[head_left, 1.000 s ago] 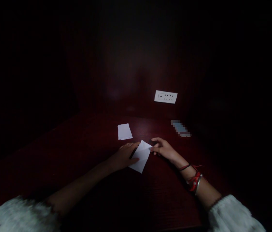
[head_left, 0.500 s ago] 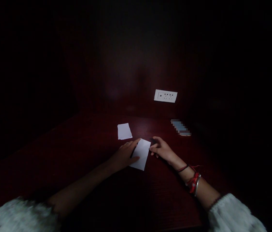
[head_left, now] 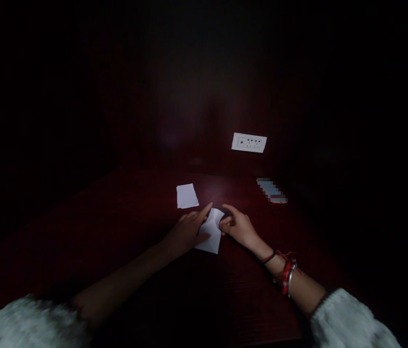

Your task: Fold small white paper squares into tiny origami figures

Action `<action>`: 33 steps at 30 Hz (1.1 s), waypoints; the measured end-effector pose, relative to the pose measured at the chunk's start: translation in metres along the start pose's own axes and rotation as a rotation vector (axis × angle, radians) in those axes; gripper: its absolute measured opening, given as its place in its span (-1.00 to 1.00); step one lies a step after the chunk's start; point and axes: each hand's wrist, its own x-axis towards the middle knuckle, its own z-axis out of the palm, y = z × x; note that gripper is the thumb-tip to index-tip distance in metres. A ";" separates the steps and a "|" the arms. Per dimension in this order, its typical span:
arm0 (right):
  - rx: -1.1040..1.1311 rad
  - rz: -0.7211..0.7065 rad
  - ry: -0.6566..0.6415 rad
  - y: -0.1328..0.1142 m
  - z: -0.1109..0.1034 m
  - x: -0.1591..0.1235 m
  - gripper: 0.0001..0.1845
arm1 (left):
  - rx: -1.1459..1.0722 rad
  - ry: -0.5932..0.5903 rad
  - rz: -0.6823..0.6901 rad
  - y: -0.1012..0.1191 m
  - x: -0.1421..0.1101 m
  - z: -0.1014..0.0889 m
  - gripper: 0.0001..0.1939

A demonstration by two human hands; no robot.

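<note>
A sheet of white paper (head_left: 210, 242) with creases lies on the dark red table between my hands, its upper part bent up near the right edge. My left hand (head_left: 188, 232) holds its left side, the thumb lying over the sheet and the index finger stretched past the far corner. At the right edge, my right hand (head_left: 240, 228) pinches the paper between thumb and curled fingers, with its index finger pointing forward. Part of the sheet's left side is hidden under my left hand.
Just beyond my left hand lies a small stack of white paper (head_left: 187, 195). A phone-like object with a blurred screen (head_left: 272, 190) rests at the back right. A white wall socket (head_left: 249, 142) sits on the dark back panel. The surroundings are very dark.
The paper has turned slightly, and its upper right part now bends upward. My right hand has moved a little left onto the paper's edge. My left hand stays almost where it was.
</note>
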 end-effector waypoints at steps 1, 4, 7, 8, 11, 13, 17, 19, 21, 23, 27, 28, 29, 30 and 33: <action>-0.011 -0.002 -0.007 0.000 0.000 0.000 -0.41 | -0.003 -0.004 0.002 0.000 0.000 0.000 -0.21; -0.036 0.011 -0.031 -0.002 0.000 -0.001 -0.43 | -0.004 -0.015 0.018 0.000 0.001 0.000 -0.22; -0.062 0.032 -0.044 -0.005 0.000 -0.001 -0.44 | 0.002 -0.026 0.039 0.000 0.001 0.000 -0.24; -0.070 0.035 -0.050 -0.005 -0.001 -0.001 -0.44 | 0.002 -0.031 0.046 0.000 0.001 0.000 -0.25; -0.085 0.039 -0.065 -0.006 -0.001 -0.001 -0.46 | -0.002 -0.049 0.056 0.000 0.000 0.000 -0.27; -0.095 0.039 -0.076 -0.007 -0.002 -0.001 -0.47 | -0.004 -0.057 0.053 0.001 -0.001 -0.001 -0.28; -0.137 0.023 -0.091 -0.008 -0.004 -0.001 -0.51 | 0.007 -0.045 0.043 0.004 -0.002 -0.003 -0.29; -0.144 0.012 -0.094 -0.009 -0.005 -0.001 -0.54 | 0.021 -0.031 0.034 0.006 -0.002 -0.004 -0.29; -0.139 0.005 -0.097 -0.009 -0.005 -0.001 -0.56 | 0.043 -0.009 0.022 0.008 0.000 -0.004 -0.30; -0.130 0.002 -0.104 -0.008 -0.005 0.000 -0.57 | 0.076 0.019 0.007 0.009 0.002 -0.004 -0.31; -0.113 0.003 -0.125 -0.007 -0.005 0.000 -0.55 | 0.159 0.064 -0.004 0.009 0.006 -0.002 -0.34; -0.113 0.000 -0.126 -0.007 -0.005 -0.001 -0.55 | 0.177 0.072 0.001 0.010 0.007 -0.002 -0.36; -0.114 -0.005 -0.123 -0.008 -0.005 -0.001 -0.55 | 0.194 0.077 0.005 0.010 0.007 -0.001 -0.39; -0.114 -0.011 -0.120 -0.008 -0.005 -0.001 -0.57 | 0.208 0.082 0.007 0.010 0.008 -0.001 -0.41; -0.101 -0.025 -0.122 -0.009 -0.005 -0.001 -0.65 | 0.197 0.089 -0.014 0.011 0.008 -0.001 -0.45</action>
